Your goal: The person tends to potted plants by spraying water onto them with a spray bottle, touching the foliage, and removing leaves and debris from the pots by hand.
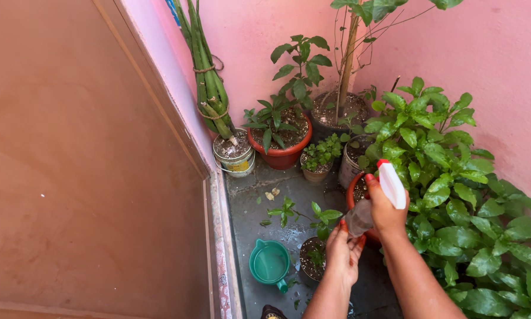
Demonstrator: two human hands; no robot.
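Pink walls [259, 35] close in a small grey floor [304, 192], so the pots sit packed along its far edge and right side. Biggest is the leafy bush [454, 195] on the right. A red pot [280, 155] holds soil and a small plant. A white tub [235, 156] holds tied green stalks. A teal jug [269, 263] near the floor's near edge holds water. The right hand [386, 212] grips a spray bottle [376, 198] over the pots, its nozzle up. The left hand [342, 254] curls closed around the bottle's bottom to steady it.
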